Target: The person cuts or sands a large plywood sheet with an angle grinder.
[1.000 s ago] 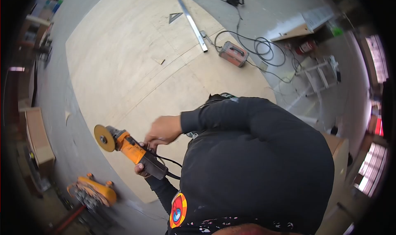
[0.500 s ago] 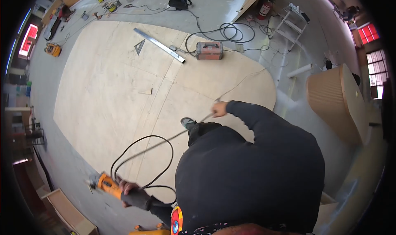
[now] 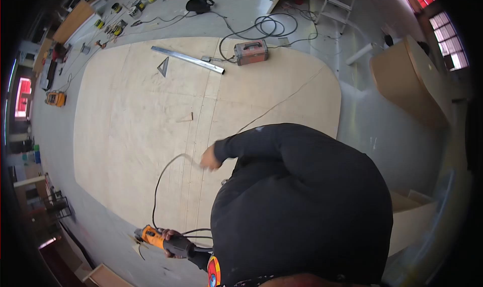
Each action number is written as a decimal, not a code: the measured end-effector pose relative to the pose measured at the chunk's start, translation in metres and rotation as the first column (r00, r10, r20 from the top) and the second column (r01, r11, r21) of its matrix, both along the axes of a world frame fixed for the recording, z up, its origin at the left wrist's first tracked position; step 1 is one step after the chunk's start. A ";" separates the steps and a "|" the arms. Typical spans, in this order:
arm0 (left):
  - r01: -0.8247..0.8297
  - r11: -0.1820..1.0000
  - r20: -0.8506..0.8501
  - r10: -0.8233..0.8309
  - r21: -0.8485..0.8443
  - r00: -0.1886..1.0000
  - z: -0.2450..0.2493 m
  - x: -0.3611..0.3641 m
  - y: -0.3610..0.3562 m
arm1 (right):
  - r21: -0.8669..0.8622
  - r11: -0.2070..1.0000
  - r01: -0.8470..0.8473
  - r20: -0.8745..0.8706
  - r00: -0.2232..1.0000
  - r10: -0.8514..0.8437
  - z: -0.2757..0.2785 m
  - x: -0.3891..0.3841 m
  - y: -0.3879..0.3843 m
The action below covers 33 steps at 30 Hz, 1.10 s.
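An orange and black power tool point(image 3: 152, 236) is held by my left hand point(image 3: 171, 235) at the lower left, its fingers wrapped round the body. Its black cable point(image 3: 157, 191) rises from the tool and curves over to my right hand point(image 3: 210, 159), which is closed on it near the middle of the view. More of the cable loops beside my left forearm. Both hands are over or beside a large pale wooden panel point(image 3: 126, 136) with rounded corners.
On the panel are a metal bar point(image 3: 188, 60), a triangular square point(image 3: 163, 67), a small wood piece point(image 3: 185, 118) and a red-grey box point(image 3: 251, 52). Beyond stand a step ladder point(image 3: 336, 7) and a curved wooden unit point(image 3: 410, 80). Cables cross the floor.
My right hand has moved left with the cable, towards the panel's middle. The tool in my left hand has shifted slightly right and down, and the cable loop has changed shape.
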<state>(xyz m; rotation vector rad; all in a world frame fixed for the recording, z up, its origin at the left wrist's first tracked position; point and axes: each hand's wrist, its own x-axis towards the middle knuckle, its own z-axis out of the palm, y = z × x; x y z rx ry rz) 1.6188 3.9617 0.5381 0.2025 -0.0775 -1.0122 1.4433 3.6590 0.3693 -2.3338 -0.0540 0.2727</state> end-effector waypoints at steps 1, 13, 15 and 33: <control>0.100 0.995 0.020 -0.099 -0.026 0.995 -0.008 0.017 -0.002 | -0.002 0.982 -0.187 0.056 0.981 0.187 0.049 0.036 0.020; 0.569 0.822 -0.045 -0.570 -0.038 0.821 -0.003 0.127 0.006 | 0.253 0.954 0.160 0.454 0.851 -0.263 0.149 0.153 0.060; 0.547 0.836 -0.094 -0.548 -0.041 0.831 -0.001 0.132 0.006 | 0.225 0.953 0.202 0.327 0.906 -0.269 0.074 0.132 0.053; -0.007 0.991 -0.050 0.000 -0.131 0.999 -0.021 0.270 0.096 | -0.325 -0.219 0.920 -0.141 -0.276 -0.951 -0.116 -0.233 0.151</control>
